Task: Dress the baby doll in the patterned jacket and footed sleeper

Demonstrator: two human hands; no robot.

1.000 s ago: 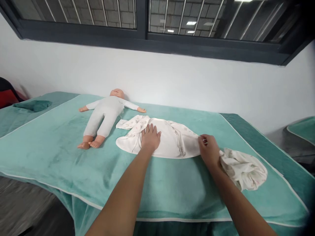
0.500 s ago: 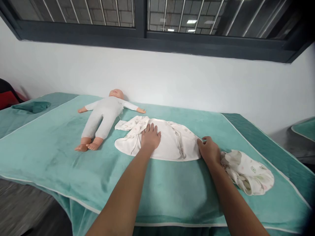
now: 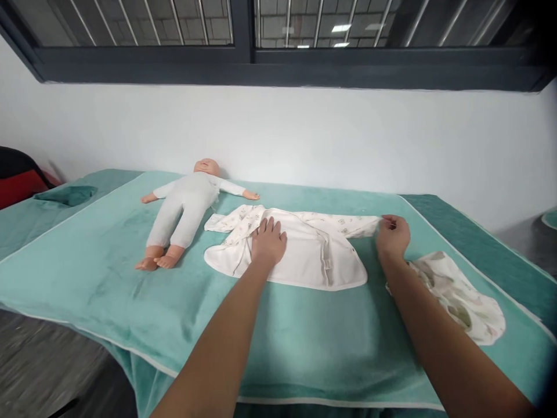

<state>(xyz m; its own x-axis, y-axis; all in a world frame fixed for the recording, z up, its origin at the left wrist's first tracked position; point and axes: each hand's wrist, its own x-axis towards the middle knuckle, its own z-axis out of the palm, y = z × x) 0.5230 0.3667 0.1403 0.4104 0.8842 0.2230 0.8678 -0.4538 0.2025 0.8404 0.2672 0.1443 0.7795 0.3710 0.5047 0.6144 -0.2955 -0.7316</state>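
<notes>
A white patterned baby garment lies spread on the teal towel. My left hand rests flat on its middle with the fingers stretched out. My right hand pinches the end of the garment's right sleeve, which is drawn out straight to the right. A baby doll in a pale grey suit lies on its back to the left of the garment, arms spread, head toward the wall.
A second crumpled patterned cloth lies by my right forearm near the towel's right edge. A darker teal cloth sits at far left. The white wall and a dark window frame run behind the table.
My right hand has left the garment's right hem, moved up and right, and pulled the sleeve out straight. The left hand has stayed flat on the garment.
</notes>
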